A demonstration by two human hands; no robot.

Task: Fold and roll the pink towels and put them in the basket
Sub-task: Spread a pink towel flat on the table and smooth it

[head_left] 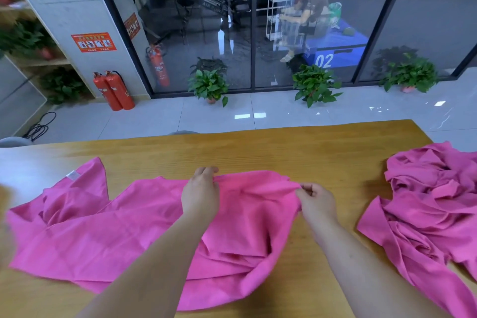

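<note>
Two bare forearms reach in from the near edge of the picture and cross over a pink towel (129,235) that lies loosely spread on the wooden bench (284,150). The towel's near hem curves close to the bench's near side. Its left part runs out towards the left margin, where a corner with a small white label (73,175) is turned up.

The left hand (200,193) rests on the towel's far edge, its fingers (206,170) curled over and gripping the cloth there. The right hand (316,201) is just to the right, at the towel's right far corner, and its fingers (305,188) pinch a raised fold of the hem. The cloth between the two hands is bunched and rumpled, not flat.

A heap of more pink towels (433,201) lies crumpled at the right end of the bench, apart from the spread towel. A wedge of bare wood separates the two. A broad band of bare wood also runs between the hands and the bench's far edge.

Past that edge is pale tiled floor (219,116). Potted plants (210,86) stand along a glass wall and two red fire extinguishers (113,90) stand by a pillar.
</note>
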